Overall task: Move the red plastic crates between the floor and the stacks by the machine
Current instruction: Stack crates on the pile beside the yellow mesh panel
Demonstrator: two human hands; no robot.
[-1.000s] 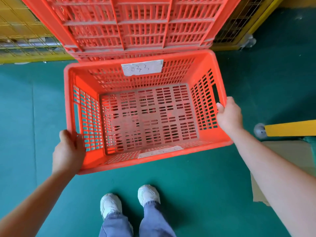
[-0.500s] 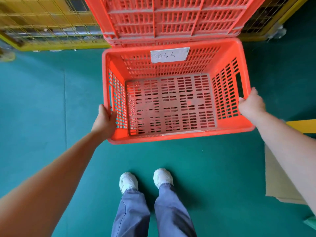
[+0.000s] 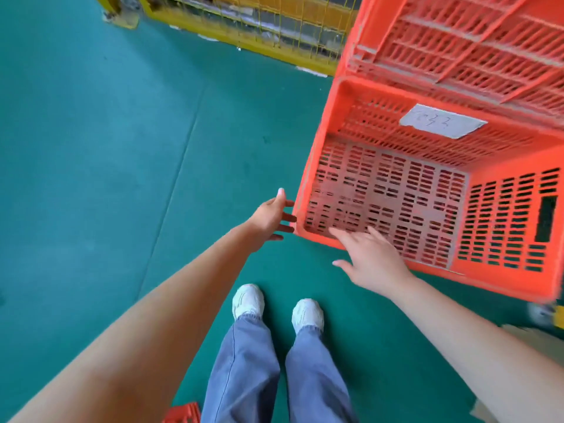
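An empty red slotted crate [image 3: 503,218] with a white paper label [image 3: 442,121] on its far wall stands on the green floor at the right. Behind it rises a stack of red crates [image 3: 457,41]. My left hand [image 3: 270,216] hovers with spread fingers beside the crate's near left corner, holding nothing. Over the crate's near rim my right hand [image 3: 372,259] is spread flat, fingers straight, gripping nothing.
A yellow wire-mesh machine guard [image 3: 259,22] runs along the back. The corner of another red crate [image 3: 181,413] shows at the bottom edge by my legs. Cardboard [image 3: 537,334] lies at the right edge. Green floor [image 3: 91,148] stretches out to the left.
Both hands have let go of the crate's sides and now hang free near its front left corner. The view has swung left, so the crate sits at the right.
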